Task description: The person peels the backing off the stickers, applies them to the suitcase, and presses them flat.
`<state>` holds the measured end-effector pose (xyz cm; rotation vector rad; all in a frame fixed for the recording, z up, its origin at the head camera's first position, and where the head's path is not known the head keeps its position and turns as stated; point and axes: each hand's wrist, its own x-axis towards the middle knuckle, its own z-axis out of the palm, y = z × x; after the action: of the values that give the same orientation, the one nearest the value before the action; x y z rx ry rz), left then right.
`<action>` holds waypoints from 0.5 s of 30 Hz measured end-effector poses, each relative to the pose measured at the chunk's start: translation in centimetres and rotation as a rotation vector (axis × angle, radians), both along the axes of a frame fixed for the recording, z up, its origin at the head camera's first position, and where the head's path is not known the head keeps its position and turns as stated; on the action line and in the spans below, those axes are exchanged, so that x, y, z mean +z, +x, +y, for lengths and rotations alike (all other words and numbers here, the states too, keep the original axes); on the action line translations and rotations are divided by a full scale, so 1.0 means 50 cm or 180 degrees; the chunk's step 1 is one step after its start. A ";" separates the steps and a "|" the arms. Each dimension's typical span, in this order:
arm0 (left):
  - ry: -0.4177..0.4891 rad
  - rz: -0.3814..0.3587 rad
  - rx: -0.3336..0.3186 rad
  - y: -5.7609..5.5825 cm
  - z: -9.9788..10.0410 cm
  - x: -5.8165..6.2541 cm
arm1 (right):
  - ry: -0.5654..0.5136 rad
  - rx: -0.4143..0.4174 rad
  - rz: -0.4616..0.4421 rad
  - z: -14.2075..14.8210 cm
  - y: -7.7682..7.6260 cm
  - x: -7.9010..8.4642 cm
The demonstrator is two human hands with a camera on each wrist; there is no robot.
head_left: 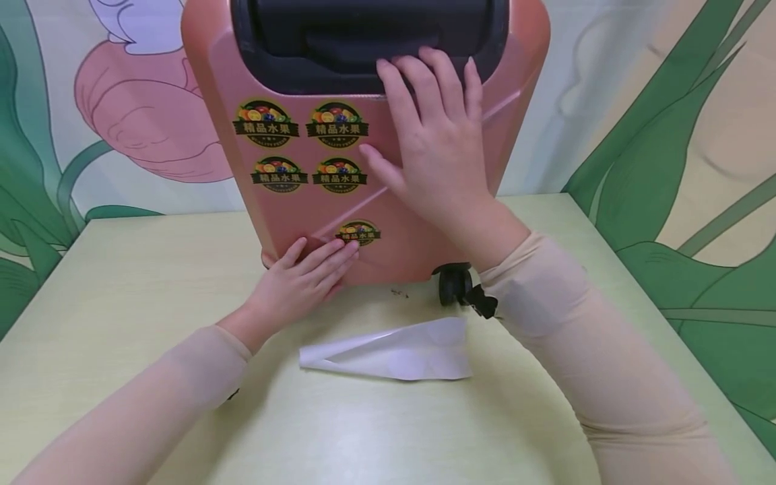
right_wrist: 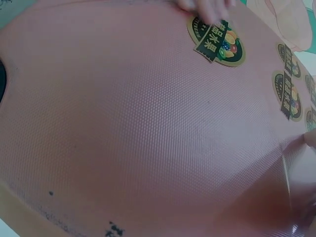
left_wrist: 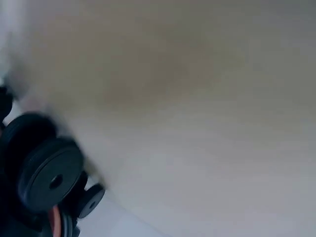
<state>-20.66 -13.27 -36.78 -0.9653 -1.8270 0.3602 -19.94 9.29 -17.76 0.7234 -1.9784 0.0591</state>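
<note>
A pink suitcase (head_left: 291, 215) stands upright on the table, its black handle recess (head_left: 364, 81) at the top. Several round fruit stickers (head_left: 337, 124) are on its face. My left hand (head_left: 297, 283) lies along the lower face with extended fingers, fingertips at the lowest sticker (head_left: 359, 232); in the right wrist view the left fingers (right_wrist: 210, 9) touch the edge of that sticker (right_wrist: 217, 42). My right hand (head_left: 442, 155) rests against the upper right face, fingertips over the recess's lower edge, thumb spread near a sticker. Black suitcase wheels (left_wrist: 52, 173) show in the left wrist view.
A partly curled white sheet (head_left: 388, 351) lies on the pale table (head_left: 364, 431) before the suitcase. One black wheel (head_left: 455, 284) shows under its lower right corner. Behind hangs a backdrop (head_left: 642, 135) with painted leaves and a pink figure.
</note>
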 end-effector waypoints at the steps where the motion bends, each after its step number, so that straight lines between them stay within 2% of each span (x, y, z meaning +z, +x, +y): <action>1: -0.0053 -0.0036 0.0014 0.002 0.001 -0.003 | -0.0002 -0.0002 0.0005 0.000 -0.001 0.000; 5: -0.0188 -0.0194 -0.0092 0.011 0.007 -0.007 | 0.0011 -0.0010 0.0023 0.002 -0.002 -0.001; 9: 0.0005 -0.0194 -0.0241 0.018 0.020 0.016 | 0.0042 -0.0037 0.0039 0.002 -0.002 -0.002; 13: 0.0264 -0.0196 -0.0120 0.019 0.034 0.048 | 0.0035 -0.0028 0.0062 0.001 -0.004 -0.002; 15: 0.0298 -0.0208 -0.0056 0.017 0.036 0.053 | 0.0024 -0.0012 0.0054 -0.001 -0.005 -0.003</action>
<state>-19.79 -11.48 -34.15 -0.9372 -1.8762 0.2327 -20.17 9.25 -17.92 0.7229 -1.9648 0.0432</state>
